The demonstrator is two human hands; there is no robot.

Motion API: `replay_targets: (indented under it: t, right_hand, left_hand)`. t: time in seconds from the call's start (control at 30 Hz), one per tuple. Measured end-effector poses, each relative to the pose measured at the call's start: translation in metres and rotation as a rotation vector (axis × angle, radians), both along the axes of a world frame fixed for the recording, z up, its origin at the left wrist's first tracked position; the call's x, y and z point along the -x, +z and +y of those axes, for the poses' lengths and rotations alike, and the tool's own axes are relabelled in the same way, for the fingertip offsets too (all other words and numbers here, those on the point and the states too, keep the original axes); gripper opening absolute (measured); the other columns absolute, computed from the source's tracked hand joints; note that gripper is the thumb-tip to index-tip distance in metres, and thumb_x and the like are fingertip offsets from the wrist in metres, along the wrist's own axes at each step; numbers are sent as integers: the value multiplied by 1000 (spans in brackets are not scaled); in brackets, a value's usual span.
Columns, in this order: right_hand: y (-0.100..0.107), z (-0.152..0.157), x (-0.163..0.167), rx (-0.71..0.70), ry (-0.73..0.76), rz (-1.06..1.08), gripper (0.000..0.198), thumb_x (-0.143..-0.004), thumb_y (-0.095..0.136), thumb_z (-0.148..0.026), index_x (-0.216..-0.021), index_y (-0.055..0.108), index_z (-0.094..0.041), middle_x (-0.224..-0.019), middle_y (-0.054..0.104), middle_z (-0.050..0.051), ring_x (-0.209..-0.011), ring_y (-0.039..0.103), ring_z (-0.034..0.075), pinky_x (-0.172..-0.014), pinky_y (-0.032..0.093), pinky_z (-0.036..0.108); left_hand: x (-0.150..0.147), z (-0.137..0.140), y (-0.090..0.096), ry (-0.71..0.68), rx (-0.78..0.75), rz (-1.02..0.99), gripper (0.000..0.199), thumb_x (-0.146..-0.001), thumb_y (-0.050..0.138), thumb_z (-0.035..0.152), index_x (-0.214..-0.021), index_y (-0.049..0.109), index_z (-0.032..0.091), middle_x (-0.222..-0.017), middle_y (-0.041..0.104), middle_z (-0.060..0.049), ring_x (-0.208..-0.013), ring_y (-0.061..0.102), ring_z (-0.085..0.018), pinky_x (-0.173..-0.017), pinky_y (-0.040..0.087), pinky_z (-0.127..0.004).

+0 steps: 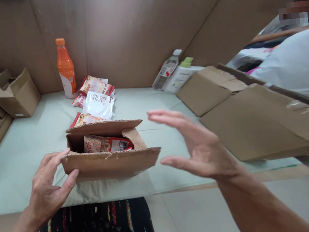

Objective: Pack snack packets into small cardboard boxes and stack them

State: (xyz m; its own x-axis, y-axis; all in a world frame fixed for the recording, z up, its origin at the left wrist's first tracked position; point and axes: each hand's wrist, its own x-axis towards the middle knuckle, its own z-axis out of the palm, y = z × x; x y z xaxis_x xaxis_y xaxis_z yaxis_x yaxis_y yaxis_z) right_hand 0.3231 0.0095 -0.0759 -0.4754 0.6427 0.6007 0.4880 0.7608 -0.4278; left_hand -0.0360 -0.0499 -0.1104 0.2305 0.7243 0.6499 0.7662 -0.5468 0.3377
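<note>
A small cardboard box (112,166) with its top flaps raised stands near the front edge of the cloth-covered table. Inside lie food packets, among them a brown pouch (92,144) and a red packet (120,144) with a barcode. My left hand (50,184) grips the box's left end, its thumb on the front flap and its fingers by the corner. To the right of the box, apart from it, my right hand (192,145) is held in the air with fingers and thumb spread and nothing between them.
Behind the box lie several food packets, including a white pouch (98,105). An orange bottle (66,69) stands at the back; a clear bottle (167,71) and a white bottle (180,75) lean at the back right. Cardboard boxes (253,121) flank both sides. Another person sits at right.
</note>
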Motion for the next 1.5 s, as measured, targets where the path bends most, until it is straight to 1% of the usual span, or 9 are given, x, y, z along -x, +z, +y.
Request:
replay_targets:
  t: [0.1,0.23,0.37,0.47,0.6,0.7,0.93,1.23,1.5]
  right_hand:
    - [0,14,11,55,-13,-12,77,-90,70,-61,-157,47,-29,-157,55,13,-144,53,35,-115,47,58]
    - [-25,12,27,97,97,-133,53,-96,65,-55,-141,62,-27,-133,73,11,-126,66,32,-109,51,57]
    - [-42,-1,24,40,-32,-60,49,-102,61,-35,-150,55,-31,-142,67,11,-131,63,28,-106,54,53]
    - [-39,-6,15,0,19,-164,39,-99,65,-41,-138,67,-34,-155,57,9,-142,53,32,-112,48,58]
    - [-30,4,9,84,127,-347,72,-84,76,-66,-145,62,-33,-171,34,13,-158,27,41,-121,34,67]
    - [-29,25,13,173,208,-384,79,-81,81,-60,-149,57,-27,-174,23,16,-162,16,39,-124,30,65]
    - [-28,30,16,212,285,-294,70,-72,81,-35,-138,58,-24,-165,38,18,-152,34,35,-119,38,62]
    - [-38,-22,-97,243,-201,-206,59,-82,79,-39,-138,65,-26,-156,52,17,-143,52,35,-114,48,55]
    - [-56,36,-197,196,-871,-168,56,-74,78,-53,-122,71,-24,-145,60,16,-135,55,42,-113,43,67]
  left_hand:
    - [0,1,-3,38,5,-79,68,-96,70,30,-157,40,28,-130,63,-9,-108,67,-23,-97,59,-41]
    - [1,9,-1,-3,22,-34,69,-95,68,30,-158,40,33,-162,40,-13,-140,51,-34,-110,53,-52]
    - [1,21,-7,-170,145,41,42,-103,47,23,-142,58,33,-145,61,-6,-142,50,-31,-113,51,-52]
    - [-2,23,-20,-116,119,-39,40,-102,45,22,-136,63,31,-145,60,-6,-144,47,-32,-116,47,-55]
    - [0,21,-33,-94,186,-127,40,-103,45,25,-136,65,36,-169,35,-1,-154,34,-34,-121,40,-60]
    - [2,20,-34,-107,219,-162,38,-105,44,29,-135,66,37,-170,35,0,-151,41,-32,-116,47,-55]
    - [-7,14,-30,-25,232,-134,38,-104,46,31,-135,66,36,-168,40,-3,-147,48,-35,-114,51,-55]
    - [-58,49,-42,-360,190,64,62,-106,46,39,-165,28,37,-176,19,-10,-153,41,-39,-107,58,-55]
    - [-85,97,-113,-416,128,284,48,-103,53,38,-150,55,27,-165,43,-16,-143,54,-37,-108,57,-53]
